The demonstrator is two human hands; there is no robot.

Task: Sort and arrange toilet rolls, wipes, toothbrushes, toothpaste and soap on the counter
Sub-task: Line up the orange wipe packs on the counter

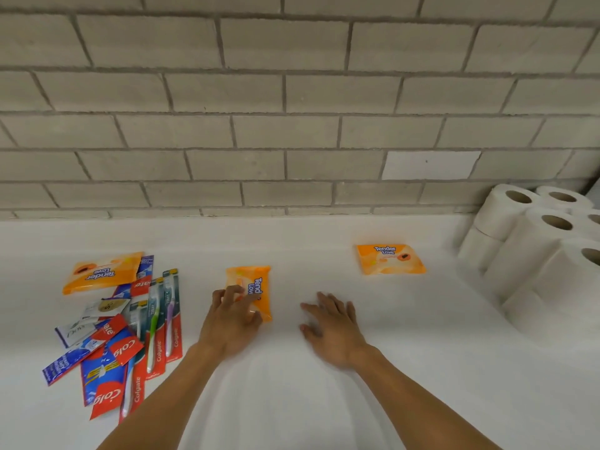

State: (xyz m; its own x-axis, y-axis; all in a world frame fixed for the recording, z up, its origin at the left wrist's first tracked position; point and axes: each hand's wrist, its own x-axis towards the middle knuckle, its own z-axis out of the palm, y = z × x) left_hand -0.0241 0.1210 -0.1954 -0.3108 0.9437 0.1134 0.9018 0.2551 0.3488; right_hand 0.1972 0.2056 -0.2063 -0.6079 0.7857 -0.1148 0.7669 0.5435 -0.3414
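Observation:
My left hand [232, 319] grips the near end of an orange wipes pack [255, 287] lying on the white counter [292, 384]. My right hand [331, 326] hovers or rests flat just right of it, fingers spread, holding nothing. A second wipes pack [389, 258] lies alone further right. A third wipes pack [102, 271] tops a jumbled pile at the left, with packaged toothbrushes [162, 319], red Colgate toothpaste boxes [110, 378] and soap packets [84, 326]. White toilet rolls [532, 248] are stacked at the far right.
A grey brick wall [292, 125] backs the counter. The toilet roll stack reaches the right edge of view. Bare counter lies between the two single wipes packs and in front of my hands.

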